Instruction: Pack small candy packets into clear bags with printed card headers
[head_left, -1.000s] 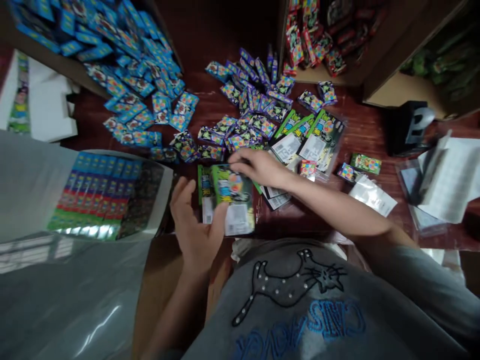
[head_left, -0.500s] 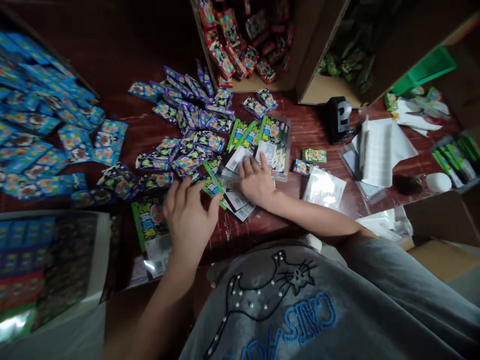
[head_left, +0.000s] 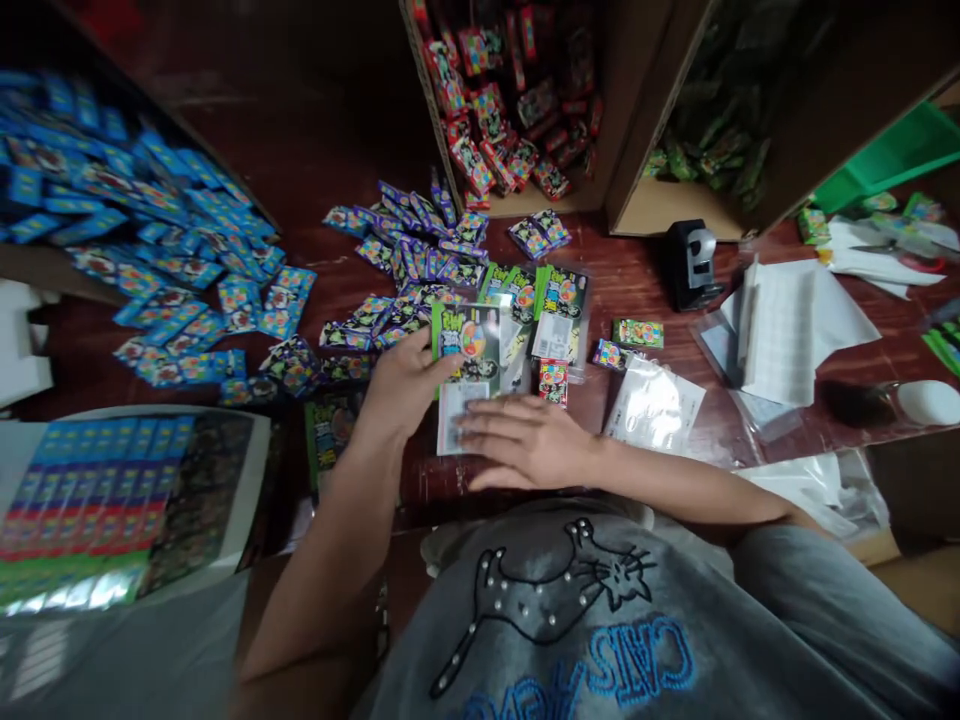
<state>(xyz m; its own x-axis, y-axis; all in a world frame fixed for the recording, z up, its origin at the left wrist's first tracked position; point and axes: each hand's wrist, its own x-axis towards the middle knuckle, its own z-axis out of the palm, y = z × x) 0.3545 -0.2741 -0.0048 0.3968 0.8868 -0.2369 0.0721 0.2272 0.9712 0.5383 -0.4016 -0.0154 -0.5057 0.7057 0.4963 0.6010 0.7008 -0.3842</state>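
Note:
Near the table's front edge, my left hand grips the left side of a green and black printed packet, thumb on top. Over the pale lower part of that packet lies my right hand, its fingers stretched out and somewhat blurred. More green and black packets lie just beyond, fanned out on the table. A small red packet sits right of the held one. Purple packets are heaped behind my left hand.
Blue packets spread at the left, above a tray of rowed packets. Cardboard boxes stand at the back, one with red packets. A black tape dispenser, clear bags and white sheets are at the right.
My left hand has moved up and right and taken hold of a packet. The spread packets under my right hand are now gathered, and that hand is lower. The view has shifted left.

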